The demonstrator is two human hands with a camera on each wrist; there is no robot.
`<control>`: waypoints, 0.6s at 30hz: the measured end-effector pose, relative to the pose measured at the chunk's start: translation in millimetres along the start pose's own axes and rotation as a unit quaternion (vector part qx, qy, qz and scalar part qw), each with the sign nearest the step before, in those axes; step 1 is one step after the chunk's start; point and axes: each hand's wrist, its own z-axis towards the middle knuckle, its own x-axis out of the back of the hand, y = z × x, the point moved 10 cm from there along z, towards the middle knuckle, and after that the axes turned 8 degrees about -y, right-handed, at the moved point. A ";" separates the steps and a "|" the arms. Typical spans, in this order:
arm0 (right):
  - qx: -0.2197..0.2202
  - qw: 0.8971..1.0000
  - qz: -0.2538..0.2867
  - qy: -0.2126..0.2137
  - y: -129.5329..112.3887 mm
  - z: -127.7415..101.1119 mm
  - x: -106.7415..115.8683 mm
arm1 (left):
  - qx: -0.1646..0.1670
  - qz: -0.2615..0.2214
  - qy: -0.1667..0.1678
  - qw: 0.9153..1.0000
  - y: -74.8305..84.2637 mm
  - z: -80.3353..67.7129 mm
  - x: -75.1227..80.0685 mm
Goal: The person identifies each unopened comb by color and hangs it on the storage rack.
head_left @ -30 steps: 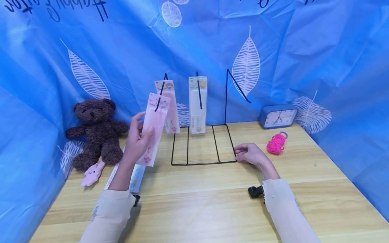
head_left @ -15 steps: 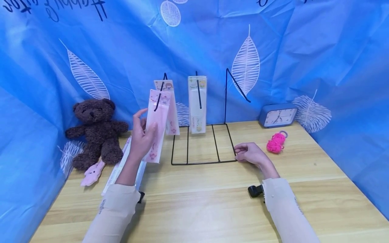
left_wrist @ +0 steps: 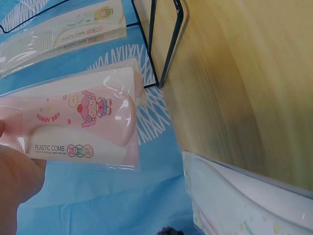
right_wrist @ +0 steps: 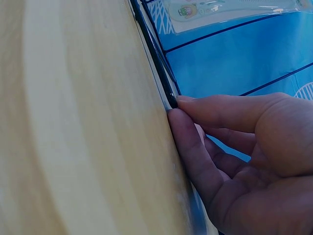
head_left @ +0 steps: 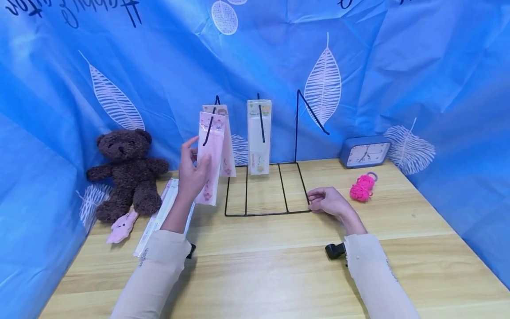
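Observation:
My left hand (head_left: pixel 194 173) grips a pink packaged plastic comb (head_left: pixel 211 155) by its lower half, upright at the left hook of the black wire rack (head_left: pixel 266 213). The hook's wire shows across the pack's top. Another pink comb pack (head_left: pixel 228 163) hangs just behind it, and a pale green one (head_left: pixel 259 137) hangs on the middle hook. The right hook (head_left: pixel 296 124) is bare. In the left wrist view the pink comb (left_wrist: pixel 83 122) reads "PLASTIC COMB". My right hand (head_left: pixel 324 201) pinches the rack's front right corner; in the right wrist view its fingertips (right_wrist: pixel 177 113) close on the wire (right_wrist: pixel 154 54).
A stack of comb packs (head_left: pixel 159 217) lies on the wooden table (head_left: pixel 279 274) left of the rack. A brown teddy bear (head_left: pixel 125 170) and a small pink toy (head_left: pixel 121 227) sit far left. A blue clock (head_left: pixel 364 153) and a pink yarn bundle (head_left: pixel 361 188) are at the right.
My left hand has carried the pink comb pack up and to the right, closer to the pack behind it on the left hook. My right hand has stayed at the rack's corner.

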 end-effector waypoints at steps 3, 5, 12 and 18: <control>0.000 1.000 0.001 0.000 -1.1 -1.0 -0.4 | 0.012 0.002 0.006 1.000 -1.9 4.0 -2.0; 0.002 1.000 0.003 0.000 -0.9 -1.0 -0.5 | 0.023 0.005 0.009 1.000 -2.7 6.4 -3.6; 0.003 1.000 0.004 0.000 -0.2 -0.1 0.4 | 0.063 0.020 0.021 0.998 -7.5 13.7 -8.9; 0.002 1.000 -0.001 0.002 -0.7 -1.0 0.2 | 0.060 0.008 0.019 0.998 -9.3 18.8 -14.3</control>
